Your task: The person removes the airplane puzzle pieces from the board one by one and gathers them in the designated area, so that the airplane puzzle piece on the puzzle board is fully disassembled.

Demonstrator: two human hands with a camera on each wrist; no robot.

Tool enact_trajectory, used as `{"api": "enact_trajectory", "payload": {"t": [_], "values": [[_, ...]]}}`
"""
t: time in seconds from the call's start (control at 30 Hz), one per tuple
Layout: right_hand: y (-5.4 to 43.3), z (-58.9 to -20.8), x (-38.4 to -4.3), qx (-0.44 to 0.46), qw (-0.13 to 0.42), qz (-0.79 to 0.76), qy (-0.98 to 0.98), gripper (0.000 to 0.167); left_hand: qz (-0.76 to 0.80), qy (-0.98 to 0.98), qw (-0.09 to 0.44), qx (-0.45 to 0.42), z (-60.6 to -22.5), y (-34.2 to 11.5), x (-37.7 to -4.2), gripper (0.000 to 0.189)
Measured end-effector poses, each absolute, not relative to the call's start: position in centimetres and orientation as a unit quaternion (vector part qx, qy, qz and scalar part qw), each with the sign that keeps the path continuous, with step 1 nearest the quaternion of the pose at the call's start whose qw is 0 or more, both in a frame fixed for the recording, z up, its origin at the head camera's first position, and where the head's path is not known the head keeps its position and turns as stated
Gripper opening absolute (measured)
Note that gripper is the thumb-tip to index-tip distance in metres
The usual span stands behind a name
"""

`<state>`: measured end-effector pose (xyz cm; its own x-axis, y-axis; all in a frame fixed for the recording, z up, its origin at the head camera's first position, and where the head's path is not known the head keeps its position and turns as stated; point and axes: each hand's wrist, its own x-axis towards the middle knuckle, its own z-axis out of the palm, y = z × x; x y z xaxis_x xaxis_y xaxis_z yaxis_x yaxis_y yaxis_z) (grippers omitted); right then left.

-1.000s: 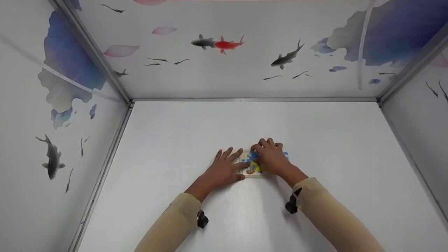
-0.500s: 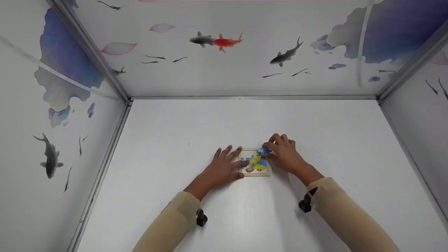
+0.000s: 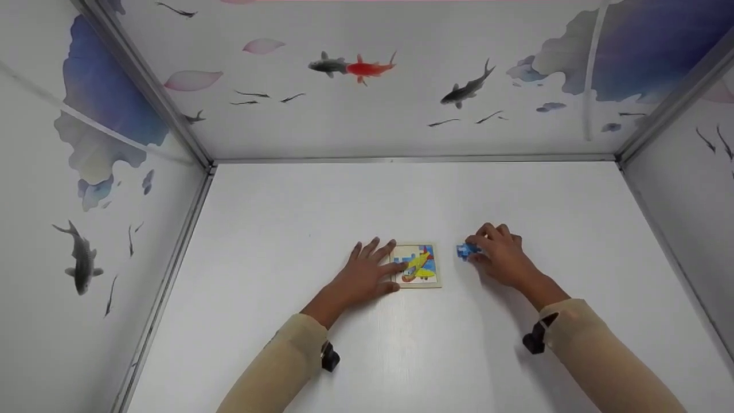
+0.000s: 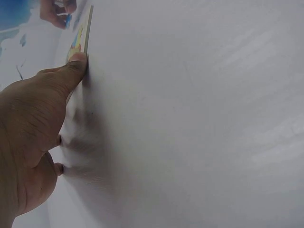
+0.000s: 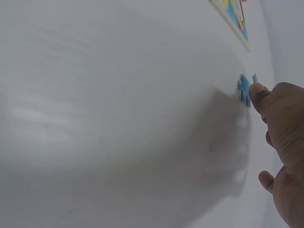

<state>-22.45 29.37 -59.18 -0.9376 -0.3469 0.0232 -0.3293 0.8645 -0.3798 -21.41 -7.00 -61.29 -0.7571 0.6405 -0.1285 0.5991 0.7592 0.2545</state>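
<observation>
A small jigsaw puzzle (image 3: 427, 275) in a pale wooden frame lies on the white table, showing a yellow plane on blue. Bare wood shows at its upper left. My left hand (image 3: 367, 275) lies spread on its left side, with the index fingertip over the picture and the thumb at the lower edge. To the right of the frame, my right hand (image 3: 504, 258) pinches a blue jigsaw piece (image 5: 255, 77) between thumb and fingers. Blue jigsaw pieces (image 5: 243, 90) show right at the thumb tip, close over the table. The fingers partly hide them.
The white tabletop (image 3: 298, 206) is bounded by metal-edged walls printed with fish, petals and blue leaves. The back wall (image 3: 401, 132) stands well beyond the puzzle. Each wrist carries a small black camera (image 3: 330, 357).
My right hand has moved right, from over the puzzle to the table beside it, with blue in its fingers. More bare wood shows in the frame. The left hand stays put.
</observation>
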Motion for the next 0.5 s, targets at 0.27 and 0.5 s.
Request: {"api": "enact_trajectory", "payload": {"t": [0.27, 0.5], "values": [[31.6, -59.8, -21.9, -0.171, 0.023, -0.191, 0.966, 0.031, 0.114, 0.930, 0.119, 0.328, -60.9, -7.1, -21.3, 0.057], [32.2, -59.9, -21.8, -0.178, 0.006, -0.193, 0.965, 0.027, 0.115, 0.929, 0.115, 0.333, -61.0, -7.0, -21.4, 0.057]]}}
